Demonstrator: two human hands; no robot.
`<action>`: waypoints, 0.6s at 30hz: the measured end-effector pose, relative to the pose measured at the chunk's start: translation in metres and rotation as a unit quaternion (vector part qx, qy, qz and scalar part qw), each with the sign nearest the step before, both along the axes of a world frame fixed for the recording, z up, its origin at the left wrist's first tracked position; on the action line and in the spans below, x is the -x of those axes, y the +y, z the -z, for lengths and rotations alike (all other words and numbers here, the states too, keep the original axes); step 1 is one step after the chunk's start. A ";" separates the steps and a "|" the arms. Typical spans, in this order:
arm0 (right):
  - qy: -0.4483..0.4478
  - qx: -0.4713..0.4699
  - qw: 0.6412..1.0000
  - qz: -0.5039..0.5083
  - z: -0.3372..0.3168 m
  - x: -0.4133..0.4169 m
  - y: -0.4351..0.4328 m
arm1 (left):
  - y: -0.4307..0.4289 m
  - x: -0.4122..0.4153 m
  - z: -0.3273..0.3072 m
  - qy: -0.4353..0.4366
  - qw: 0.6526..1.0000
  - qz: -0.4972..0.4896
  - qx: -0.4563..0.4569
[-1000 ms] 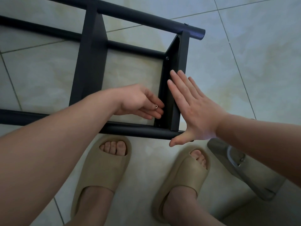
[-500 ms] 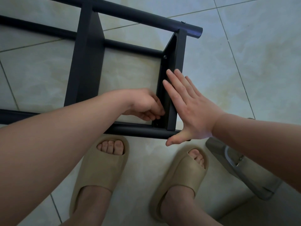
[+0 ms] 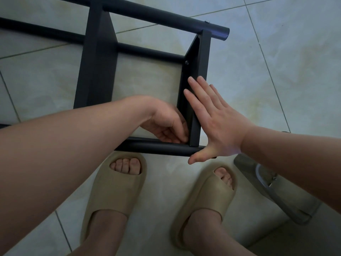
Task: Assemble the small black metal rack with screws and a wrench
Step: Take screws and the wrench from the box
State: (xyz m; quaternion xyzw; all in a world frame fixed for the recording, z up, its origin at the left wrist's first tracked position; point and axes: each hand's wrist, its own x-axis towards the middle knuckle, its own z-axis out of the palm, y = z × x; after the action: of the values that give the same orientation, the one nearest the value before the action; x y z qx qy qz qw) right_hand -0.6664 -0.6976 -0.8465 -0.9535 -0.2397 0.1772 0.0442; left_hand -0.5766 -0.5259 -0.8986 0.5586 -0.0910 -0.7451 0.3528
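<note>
Down on the tiled floor (image 3: pixel 295 71) lies the black rack (image 3: pixel 156 15), and everything here is placed from its end plate (image 3: pixel 203 56), at the right end of the frame. Far left of the end plate, a second cross plate (image 3: pixel 97 61) spans the long tubes. Below and left of the end plate, a foot in the left slipper (image 3: pixel 114 187), beige, toes pointing at the near tube.

Now the left hand (image 3: pixel 166 126): it's tucked inside the frame, right against the end plate's inner face, down in the corner where plate meets near tube. Fingers curled and bunched together. What they pinch, if anything, I can't tell, because the hand hides it. Higher up that inner face, one screw head (image 3: pixel 187 62) sits where a cross tube joins the plate. Straight below the end plate, the right slipper (image 3: pixel 208 196).

On the plate's outer side, the right hand (image 3: pixel 217 124): flat, fingers straight and apart, pressed against the plate, thumb splayed beneath the near tube's end. Further right and lower, a grey object (image 3: pixel 273 191) lies on the floor, and I can't make out what it is.
</note>
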 end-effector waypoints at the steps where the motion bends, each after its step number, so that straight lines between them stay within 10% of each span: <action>1: -0.001 -0.001 1.000 0.000 0.000 0.000 0.000 | 0.000 0.000 0.000 0.000 1.000 -0.003 0.000; 18: -0.015 -0.008 1.000 -0.002 0.004 0.001 -0.001 | -0.008 -0.002 -0.005 0.006 1.000 0.011 -0.011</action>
State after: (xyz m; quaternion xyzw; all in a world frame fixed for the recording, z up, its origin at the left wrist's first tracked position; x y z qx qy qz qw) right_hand -0.6672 -0.6985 -0.8502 -0.9553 -0.2437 0.1608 0.0474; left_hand -0.5744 -0.5337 -0.8937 0.5570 -0.0866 -0.7531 0.3391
